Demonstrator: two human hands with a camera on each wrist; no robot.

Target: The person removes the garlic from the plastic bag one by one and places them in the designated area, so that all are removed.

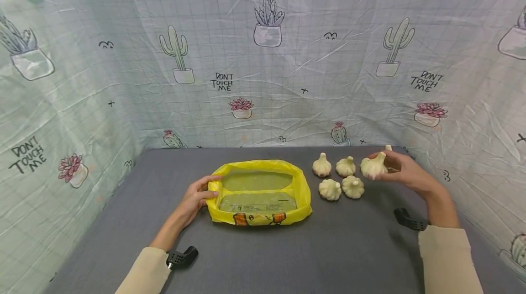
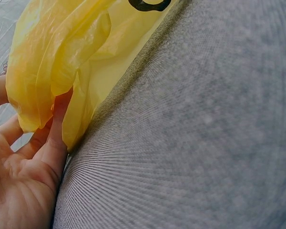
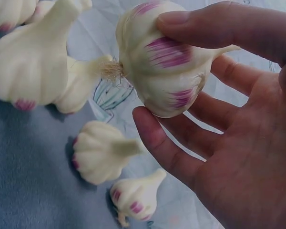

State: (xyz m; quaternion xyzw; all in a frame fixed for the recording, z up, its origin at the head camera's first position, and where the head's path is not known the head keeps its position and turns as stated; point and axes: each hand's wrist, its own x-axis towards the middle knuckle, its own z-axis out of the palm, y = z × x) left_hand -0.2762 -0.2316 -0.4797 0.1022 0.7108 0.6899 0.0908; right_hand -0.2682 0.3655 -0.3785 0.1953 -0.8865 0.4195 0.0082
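A yellow plastic bag (image 1: 304,193) lies with its wide mouth opened upward in the middle of the table. My left hand (image 1: 195,200) holds its left rim, the thumb over the edge; in the left wrist view, folds of the bag hide part of the fingers. To the right, my right hand (image 1: 408,173) grips a garlic bulb (image 1: 373,166) between thumb and fingers, raised above the table. Purple streaks and a tuft of roots show on that bulb (image 3: 167,57) in the right wrist view. Several more garlic bulbs (image 1: 330,189) stand between the bag and this hand.
Partly hidden behind my right hand is another garlic bulb (image 1: 388,148). Dark grey cloth covers the table (image 1: 320,257). A light curtain (image 1: 271,70) with printed potted cacti hangs along the back and both sides. Each wrist wears a black camera mount (image 1: 182,257).
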